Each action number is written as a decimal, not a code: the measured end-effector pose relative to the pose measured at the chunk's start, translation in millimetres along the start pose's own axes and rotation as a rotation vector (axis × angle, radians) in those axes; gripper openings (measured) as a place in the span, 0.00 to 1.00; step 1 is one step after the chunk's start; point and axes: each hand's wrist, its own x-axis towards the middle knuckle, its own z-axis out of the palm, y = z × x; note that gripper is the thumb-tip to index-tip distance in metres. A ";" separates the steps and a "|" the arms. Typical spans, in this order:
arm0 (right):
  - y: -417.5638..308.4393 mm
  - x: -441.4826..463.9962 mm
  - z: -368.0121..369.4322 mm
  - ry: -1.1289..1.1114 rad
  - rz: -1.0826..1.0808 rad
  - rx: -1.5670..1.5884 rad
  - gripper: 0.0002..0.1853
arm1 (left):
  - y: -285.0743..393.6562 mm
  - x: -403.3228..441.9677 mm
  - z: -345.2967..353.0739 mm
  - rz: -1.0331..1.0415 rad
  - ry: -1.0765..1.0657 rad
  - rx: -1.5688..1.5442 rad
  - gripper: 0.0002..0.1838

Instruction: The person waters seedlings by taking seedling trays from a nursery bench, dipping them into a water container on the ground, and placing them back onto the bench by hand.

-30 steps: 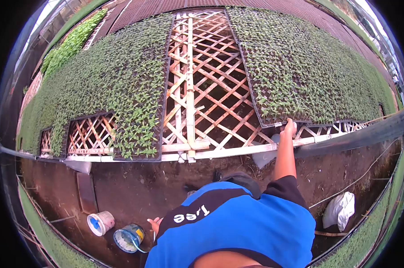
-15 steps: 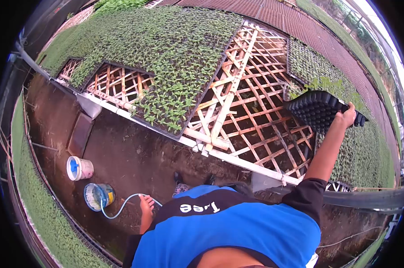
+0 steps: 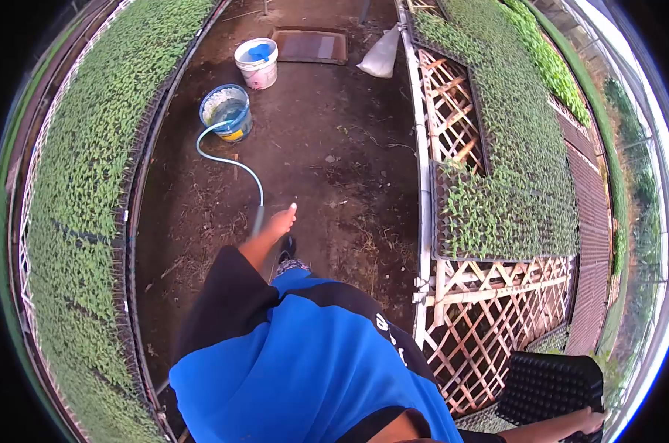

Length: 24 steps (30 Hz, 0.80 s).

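My right hand [image 3: 591, 421] grips the edge of a black plastic seedling tray [image 3: 552, 387] with rows of cells, at the lower right. Its cell undersides face me, and the grass-green seedlings lie beyond it. My left hand [image 3: 281, 221] hangs over the dirt path, loosely curled and seen edge-on, with nothing visible in it. A pale blue hose [image 3: 231, 159] runs from a blue bucket [image 3: 226, 114] and passes behind my left wrist; its lower end is hidden by the arm.
A white bucket [image 3: 257, 65] with something blue inside stands behind the blue one. Seedling beds line the left [image 3: 83, 221] and right [image 3: 512, 199] of the path. A bamboo lattice bench [image 3: 482, 317] shows at right. A pale sack [image 3: 381, 55] and a brown board [image 3: 308, 46] lie ahead.
My view has swung left to look along the path. The seedling tray stays in my right hand, now at the lower right. My left hand is away from the bench, near the hose.
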 end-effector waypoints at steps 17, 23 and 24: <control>-318.7 -302.8 -111.7 -0.732 -0.189 1.033 0.19 | 180.0 67.2 44.4 -0.293 -1.016 -0.844 0.25; -437.0 -384.4 -109.7 -1.086 -0.193 1.282 0.19 | 237.1 67.3 -135.1 0.280 -0.830 -1.545 0.30; -461.7 -399.2 -106.3 -1.161 -0.198 1.327 0.19 | 223.8 75.8 -149.2 0.317 -0.783 -1.481 0.30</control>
